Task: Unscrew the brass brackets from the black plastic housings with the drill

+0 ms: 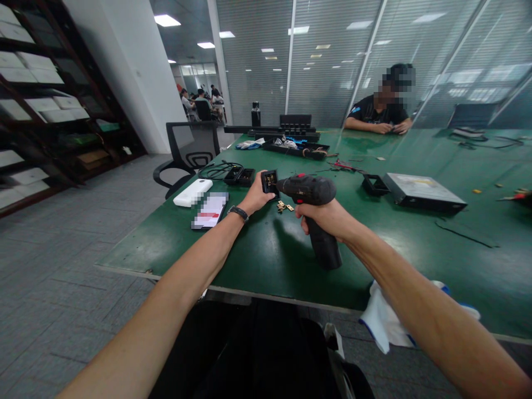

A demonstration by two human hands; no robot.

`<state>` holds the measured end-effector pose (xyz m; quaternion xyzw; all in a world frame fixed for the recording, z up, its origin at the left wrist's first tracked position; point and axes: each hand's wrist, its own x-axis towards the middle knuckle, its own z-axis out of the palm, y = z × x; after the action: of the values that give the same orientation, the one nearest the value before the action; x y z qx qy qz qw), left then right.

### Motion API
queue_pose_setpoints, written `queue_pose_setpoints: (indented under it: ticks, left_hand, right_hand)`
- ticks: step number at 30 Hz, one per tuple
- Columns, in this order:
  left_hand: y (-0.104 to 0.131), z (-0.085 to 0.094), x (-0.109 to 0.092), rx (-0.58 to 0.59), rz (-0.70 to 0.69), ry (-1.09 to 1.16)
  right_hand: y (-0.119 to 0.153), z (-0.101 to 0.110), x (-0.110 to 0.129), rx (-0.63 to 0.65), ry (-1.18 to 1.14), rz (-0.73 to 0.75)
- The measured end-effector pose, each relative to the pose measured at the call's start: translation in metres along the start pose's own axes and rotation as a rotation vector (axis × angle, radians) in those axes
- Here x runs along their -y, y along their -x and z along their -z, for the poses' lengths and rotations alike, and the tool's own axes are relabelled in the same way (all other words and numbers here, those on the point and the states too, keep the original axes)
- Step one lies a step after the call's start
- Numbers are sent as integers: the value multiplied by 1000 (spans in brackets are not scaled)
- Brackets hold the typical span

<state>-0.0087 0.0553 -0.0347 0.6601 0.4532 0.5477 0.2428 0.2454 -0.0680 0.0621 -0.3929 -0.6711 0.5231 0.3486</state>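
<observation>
My right hand (322,218) is wrapped round the handle of a black cordless drill (310,189) with red details. The drill's nose points left, close to a small black box (269,178) with brass-coloured pieces inside. That box is tipped up in my left hand (255,195), its open side turned toward the drill. Whether the bit touches anything inside I cannot tell. Several small brass pieces (284,207) lie on the green table (257,249) just below the box.
Left of my hands are a phone (210,210), a white power bank (193,192) and small black boxes (240,176). A black tray (295,148) stands behind. To the right are a metal drive case (424,192) and a glove (390,316). Another person (380,108) sits across the table.
</observation>
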Motion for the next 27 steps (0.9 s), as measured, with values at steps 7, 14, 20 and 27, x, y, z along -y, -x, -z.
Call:
queue_pose_setpoints:
  ticks: [7,14,20,27]
  left_hand:
    - [0,0,1,5,7,-14]
    - [0,0,1,8,-9,-10]
    - [0,0,-1,2,7,-3]
    - [0,-1,1,2,-1,-17]
  right_hand:
    - [0,0,1,0,-10,1]
    - [-1,1,-1,4,-13,-2]
    - [0,1,0,-4,-17,1]
    - [0,1,-1,5,-9,7]
